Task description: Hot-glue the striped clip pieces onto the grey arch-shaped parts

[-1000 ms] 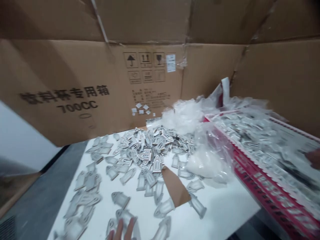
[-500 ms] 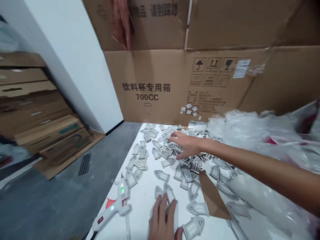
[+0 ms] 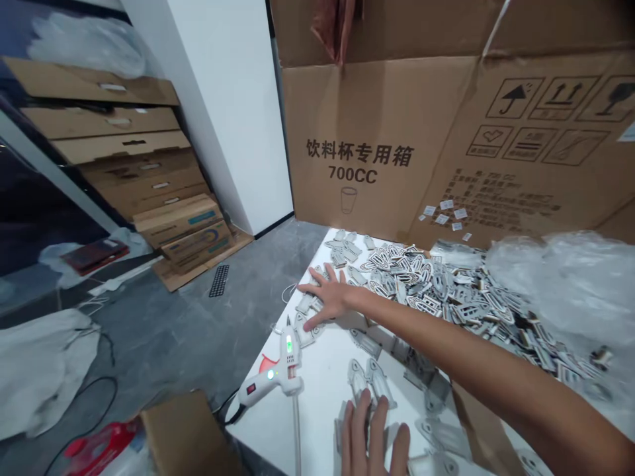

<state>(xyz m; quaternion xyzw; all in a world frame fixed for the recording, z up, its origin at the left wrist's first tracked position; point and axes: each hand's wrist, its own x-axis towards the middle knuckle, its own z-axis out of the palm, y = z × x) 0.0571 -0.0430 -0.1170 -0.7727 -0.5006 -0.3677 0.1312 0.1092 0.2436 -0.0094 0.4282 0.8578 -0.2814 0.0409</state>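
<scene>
My left hand [image 3: 371, 439] lies at the bottom of the view, fingers stretched out over small grey pointed pieces [image 3: 380, 382] that each have a hole near the tip. My right hand [image 3: 327, 295] reaches across the white table with fingers spread, palm down, over more of these pieces at its left edge. A white glue gun [image 3: 270, 378] with lit green and white lights lies on its side between the hands and the table's left edge. From its rear sticks a clear glue stick [image 3: 297, 430]. A dense heap of similar pieces [image 3: 461, 297] covers the right side.
Behind the table stands a large printed carton [image 3: 377, 106], with a blurred reddish shape [image 3: 337, 30] hanging at the top. Clear plastic bags [image 3: 570, 277] lie at right. Stacked cardboard boxes [image 3: 143, 158] and a white pillar [image 3: 228, 99] are at left; a brown box [image 3: 191, 433] is below.
My right hand has moved left from the heap to the pieces near the table's left edge, fingers now spread. My left hand stays by the front pieces. The view has turned left.
</scene>
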